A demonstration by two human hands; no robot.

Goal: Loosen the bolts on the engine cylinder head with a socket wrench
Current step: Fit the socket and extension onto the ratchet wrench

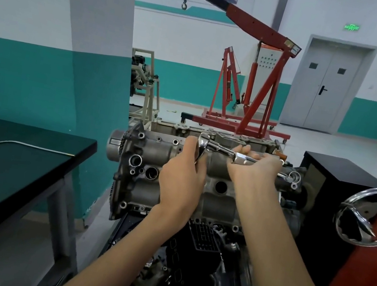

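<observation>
The grey metal cylinder head (pixel 150 151) lies across the middle of the view on a stand. A chrome socket wrench (pixel 221 148) runs above it from upper left to lower right. My left hand (pixel 182 179) grips the socket and extension just under the wrench's ratchet head (pixel 204 139). My right hand (pixel 252 174) holds the wrench handle, fingers curled over it, with the handle's end (pixel 288 177) sticking out to the right. The bolt under the socket is hidden by my left hand.
A black-topped table (pixel 17 153) stands at the left. A black cabinet (pixel 334 178) and a red stand with a chrome emblem (pixel 368 217) are at the right. A red engine hoist (pixel 250 85) stands behind the engine. Dark engine parts (pixel 201 251) lie below the head.
</observation>
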